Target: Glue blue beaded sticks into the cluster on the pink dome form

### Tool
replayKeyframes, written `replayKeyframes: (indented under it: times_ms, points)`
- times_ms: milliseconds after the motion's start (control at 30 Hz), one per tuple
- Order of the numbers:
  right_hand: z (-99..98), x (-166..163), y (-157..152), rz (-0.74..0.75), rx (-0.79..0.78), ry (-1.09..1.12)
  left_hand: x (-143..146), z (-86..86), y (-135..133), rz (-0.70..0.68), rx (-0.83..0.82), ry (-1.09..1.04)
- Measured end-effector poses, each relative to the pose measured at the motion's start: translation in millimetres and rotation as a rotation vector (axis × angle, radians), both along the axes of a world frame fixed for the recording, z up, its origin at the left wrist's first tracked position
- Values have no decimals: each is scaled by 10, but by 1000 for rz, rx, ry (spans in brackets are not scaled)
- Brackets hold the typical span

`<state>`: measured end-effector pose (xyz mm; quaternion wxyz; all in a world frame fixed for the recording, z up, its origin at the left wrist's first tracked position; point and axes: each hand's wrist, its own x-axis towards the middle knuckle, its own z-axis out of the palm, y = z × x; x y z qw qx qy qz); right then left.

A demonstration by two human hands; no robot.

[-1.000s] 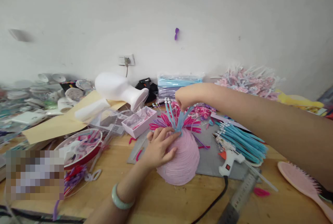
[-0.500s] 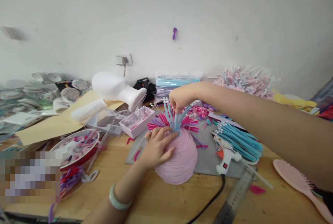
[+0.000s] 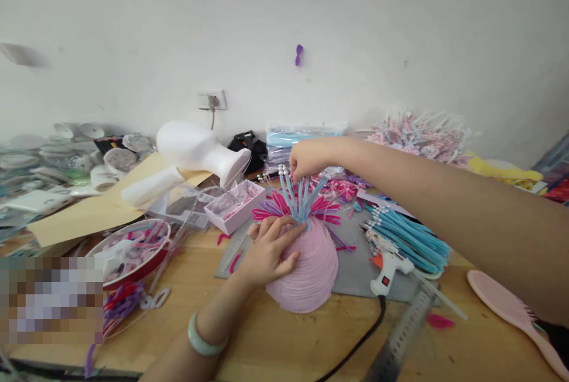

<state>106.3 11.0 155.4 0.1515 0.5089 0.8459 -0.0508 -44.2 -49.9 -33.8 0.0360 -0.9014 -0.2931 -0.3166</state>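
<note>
A pink ribbed dome [image 3: 311, 272] lies on a grey mat [image 3: 355, 272] on the wooden table. My left hand [image 3: 271, 249] rests on the dome's left side, fingers curled, its fingertips pressing the base of a bunch of blue bead-tipped strips [image 3: 299, 199] that stand up from the dome's far end. My right hand [image 3: 306, 160] reaches over from the right and pinches the upper ends of those blue strips. Pink and purple strips [image 3: 271, 209] fan out behind the dome.
A white glue gun [image 3: 387, 266] with a black cord lies right of the dome, beside a pile of blue strips [image 3: 411, 235]. A metal ruler [image 3: 400, 340], a pink hairbrush [image 3: 511, 314], a pink box [image 3: 235, 204], a white foam head [image 3: 195, 148] and a red-rimmed bowl [image 3: 133, 249] surround them.
My right hand has drifted slightly left and up along the blue strips, gathering them more upright. My left hand has stayed on the dome.
</note>
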Motion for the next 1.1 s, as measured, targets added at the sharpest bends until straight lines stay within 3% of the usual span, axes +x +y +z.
replayKeyframes:
  times_ms: [167, 400, 667, 967, 1100]
  points:
    - [-34, -90, -48, -82, 91, -42, -1, 0, -3, -2, 26, 2]
    - [21, -47, -57, -116, -19, 81, 0, -6, -11, -1, 28, 2]
    - [63, 50, -50, -140, 36, 133, 0, 3, -17, 5, 43, -4]
    - [-14, 183, 65, -81, 157, 134, 2, 3, -20, 7, 73, -3]
    - [-74, 273, 145, -137, 166, 106, 0, 12, -27, 8, 81, 1]
